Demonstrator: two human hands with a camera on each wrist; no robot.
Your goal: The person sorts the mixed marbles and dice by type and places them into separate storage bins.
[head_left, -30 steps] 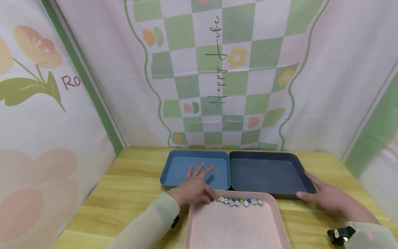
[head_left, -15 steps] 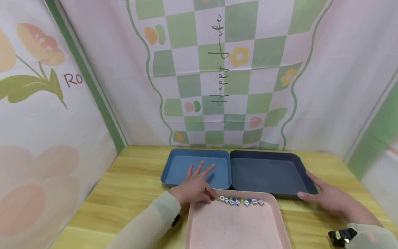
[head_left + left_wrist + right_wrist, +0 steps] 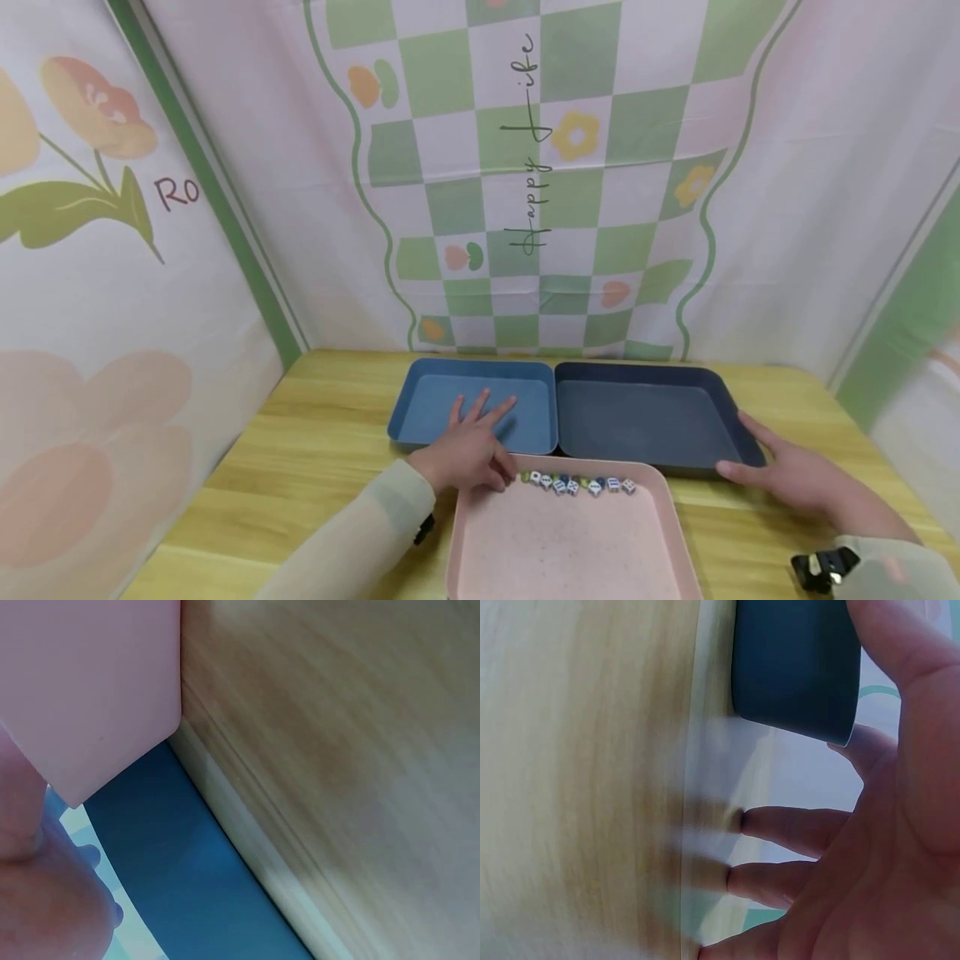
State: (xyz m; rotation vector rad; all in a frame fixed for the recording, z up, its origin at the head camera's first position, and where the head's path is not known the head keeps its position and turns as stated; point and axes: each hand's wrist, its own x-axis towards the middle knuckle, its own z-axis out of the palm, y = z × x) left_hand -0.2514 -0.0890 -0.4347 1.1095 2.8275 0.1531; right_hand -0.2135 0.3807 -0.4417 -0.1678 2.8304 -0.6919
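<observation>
My left hand [image 3: 465, 454] reaches over the back left corner of the pink tray [image 3: 566, 550]. Its thumb and index finger touch that corner beside a row of small dice [image 3: 573, 487]; the other fingers spread above the blue tray [image 3: 442, 400]. Whether a die is between finger and thumb, I cannot tell. My right hand [image 3: 802, 477] rests thumb and index finger against the right side of the dark tray [image 3: 645, 417]. In the right wrist view, the right hand [image 3: 885, 825] has its other fingers spread beside the dark tray [image 3: 795, 667].
The blue and dark trays stand side by side at the back of the wooden table [image 3: 300, 450], with the pink tray in front of them. Some yellow-green and blue pieces lie among the dice. A patterned curtain [image 3: 502, 192] hangs behind the table.
</observation>
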